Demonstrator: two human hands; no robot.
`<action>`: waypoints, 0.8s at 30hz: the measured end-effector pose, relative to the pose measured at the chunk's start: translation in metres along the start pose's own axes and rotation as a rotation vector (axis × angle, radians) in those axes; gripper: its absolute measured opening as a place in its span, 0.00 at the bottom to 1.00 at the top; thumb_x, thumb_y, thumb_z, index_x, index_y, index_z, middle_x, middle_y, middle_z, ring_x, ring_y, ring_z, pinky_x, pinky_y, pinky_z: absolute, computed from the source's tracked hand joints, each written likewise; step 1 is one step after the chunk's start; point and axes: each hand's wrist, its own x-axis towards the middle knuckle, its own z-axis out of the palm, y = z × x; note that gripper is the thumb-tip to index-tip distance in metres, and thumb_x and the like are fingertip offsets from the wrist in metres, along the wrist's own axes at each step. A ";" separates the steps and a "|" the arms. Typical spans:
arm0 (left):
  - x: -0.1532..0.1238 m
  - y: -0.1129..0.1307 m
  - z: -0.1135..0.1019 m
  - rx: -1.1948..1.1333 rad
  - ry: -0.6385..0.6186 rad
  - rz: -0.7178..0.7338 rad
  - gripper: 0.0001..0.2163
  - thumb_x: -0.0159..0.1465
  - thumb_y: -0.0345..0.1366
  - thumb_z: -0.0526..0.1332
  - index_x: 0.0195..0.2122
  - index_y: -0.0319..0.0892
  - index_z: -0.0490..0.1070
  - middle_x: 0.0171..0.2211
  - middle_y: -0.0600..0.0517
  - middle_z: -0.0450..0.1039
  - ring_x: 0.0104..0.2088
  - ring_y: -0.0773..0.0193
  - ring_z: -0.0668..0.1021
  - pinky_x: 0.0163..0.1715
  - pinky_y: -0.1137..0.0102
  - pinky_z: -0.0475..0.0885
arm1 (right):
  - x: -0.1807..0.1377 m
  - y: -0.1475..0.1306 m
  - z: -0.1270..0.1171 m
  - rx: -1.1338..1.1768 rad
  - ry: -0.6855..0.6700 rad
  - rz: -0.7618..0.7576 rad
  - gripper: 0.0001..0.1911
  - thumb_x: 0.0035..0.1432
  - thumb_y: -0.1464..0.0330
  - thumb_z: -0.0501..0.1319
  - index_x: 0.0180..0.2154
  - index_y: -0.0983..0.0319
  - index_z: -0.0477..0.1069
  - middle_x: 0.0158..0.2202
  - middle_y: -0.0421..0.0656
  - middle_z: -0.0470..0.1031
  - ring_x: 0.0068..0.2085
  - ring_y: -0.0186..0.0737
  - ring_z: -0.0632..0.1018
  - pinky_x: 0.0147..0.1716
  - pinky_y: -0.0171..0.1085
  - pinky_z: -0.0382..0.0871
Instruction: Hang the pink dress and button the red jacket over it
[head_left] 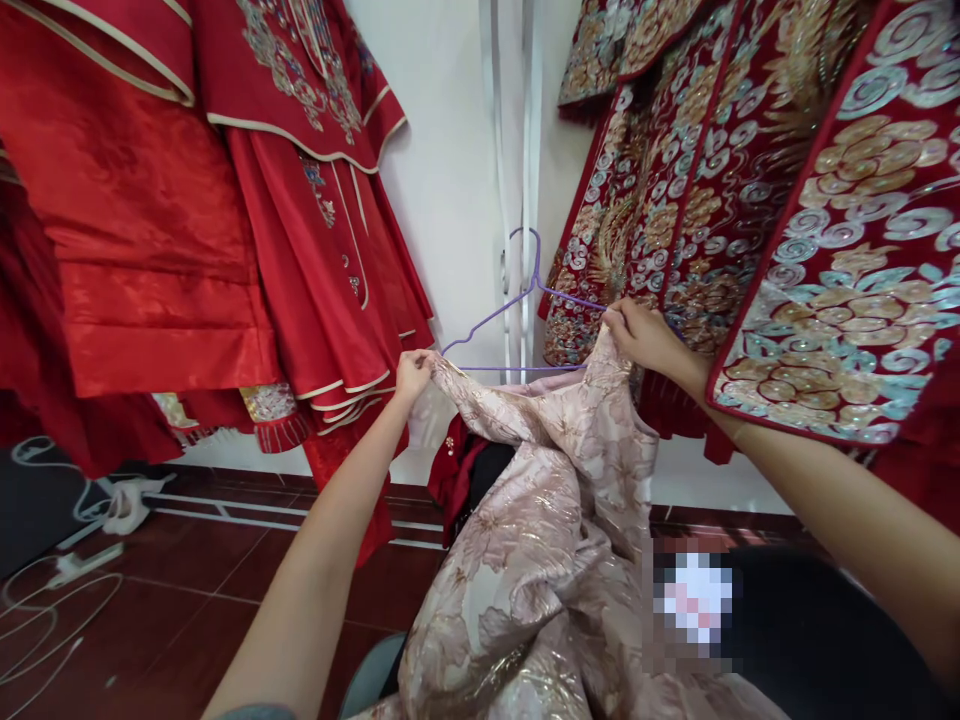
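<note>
A pale pink dress (525,520) with a gold floral pattern hangs from both hands and spreads down towards me in folds. My left hand (415,374) is closed on its left shoulder. At the other shoulder, my right hand (634,325) pinches the fabric beside the end of a purple hanger (487,322). The hanger's hook is up against a white metal pole (530,130), and its lower bar runs just above the neckline. Whether the hanger's ends sit inside the shoulders is hidden by fabric and fingers.
Red garments (300,230) hang at the left; heavily embroidered red ones (750,200) hang at the right, close to my right arm. On the tiled floor (187,610) lie a white power strip (86,565), loose cables and pale shoes (127,505). A blurred patch covers something at lower right.
</note>
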 end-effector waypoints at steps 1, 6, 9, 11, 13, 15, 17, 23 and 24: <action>0.002 0.002 -0.001 -0.036 -0.016 0.039 0.10 0.61 0.36 0.56 0.37 0.38 0.75 0.41 0.45 0.75 0.43 0.62 0.76 0.48 0.66 0.70 | 0.000 0.000 -0.001 0.001 -0.004 0.001 0.15 0.63 0.59 0.46 0.39 0.60 0.65 0.35 0.50 0.76 0.38 0.51 0.76 0.39 0.45 0.65; 0.018 0.039 0.009 -0.097 -0.145 0.221 0.11 0.61 0.38 0.57 0.37 0.38 0.75 0.39 0.47 0.76 0.41 0.61 0.76 0.47 0.66 0.70 | -0.003 -0.008 0.000 -0.027 -0.012 0.013 0.17 0.64 0.58 0.44 0.41 0.61 0.65 0.35 0.51 0.76 0.40 0.52 0.76 0.41 0.47 0.65; 0.019 0.058 0.019 -0.078 -0.174 0.243 0.10 0.61 0.36 0.56 0.37 0.38 0.74 0.37 0.48 0.77 0.39 0.60 0.77 0.46 0.66 0.70 | -0.006 -0.013 0.002 -0.045 0.048 0.031 0.20 0.64 0.56 0.45 0.46 0.63 0.64 0.41 0.54 0.75 0.44 0.54 0.75 0.46 0.50 0.63; 0.016 0.058 0.022 -0.092 -0.190 0.238 0.11 0.62 0.35 0.53 0.38 0.38 0.73 0.37 0.48 0.76 0.39 0.61 0.77 0.46 0.66 0.70 | -0.008 -0.014 0.001 0.001 0.079 0.033 0.21 0.63 0.55 0.46 0.49 0.63 0.63 0.46 0.54 0.74 0.46 0.54 0.74 0.48 0.50 0.63; 0.013 0.048 0.020 -0.116 -0.224 0.232 0.12 0.64 0.36 0.52 0.39 0.38 0.72 0.38 0.48 0.76 0.40 0.61 0.76 0.47 0.66 0.69 | -0.009 -0.009 -0.003 0.077 0.073 0.052 0.21 0.63 0.55 0.47 0.48 0.61 0.64 0.47 0.53 0.73 0.47 0.51 0.75 0.48 0.47 0.64; 0.012 0.034 0.017 -0.149 -0.247 0.172 0.13 0.66 0.39 0.50 0.37 0.38 0.71 0.37 0.48 0.76 0.39 0.62 0.76 0.46 0.67 0.70 | -0.011 0.002 -0.008 0.149 0.064 0.113 0.20 0.63 0.54 0.47 0.46 0.60 0.65 0.45 0.52 0.74 0.46 0.50 0.75 0.47 0.46 0.65; 0.011 0.017 0.013 -0.176 -0.240 0.038 0.15 0.67 0.41 0.48 0.36 0.39 0.71 0.36 0.47 0.76 0.38 0.62 0.77 0.44 0.66 0.71 | -0.016 0.018 -0.011 0.259 0.100 0.218 0.20 0.61 0.52 0.47 0.44 0.59 0.66 0.44 0.52 0.75 0.45 0.50 0.75 0.46 0.46 0.66; -0.022 -0.022 0.017 -0.143 -0.338 -0.180 0.10 0.60 0.39 0.58 0.35 0.38 0.72 0.34 0.45 0.76 0.35 0.61 0.78 0.40 0.64 0.73 | -0.065 0.052 0.006 0.672 0.041 0.444 0.25 0.60 0.55 0.35 0.37 0.55 0.67 0.36 0.53 0.77 0.37 0.51 0.78 0.34 0.48 0.72; -0.032 -0.026 0.021 -0.134 -0.380 -0.191 0.10 0.57 0.39 0.61 0.34 0.38 0.73 0.33 0.45 0.77 0.34 0.60 0.78 0.41 0.63 0.73 | -0.076 0.050 0.013 0.668 0.011 0.434 0.26 0.61 0.55 0.34 0.36 0.55 0.68 0.35 0.52 0.77 0.37 0.51 0.78 0.34 0.49 0.72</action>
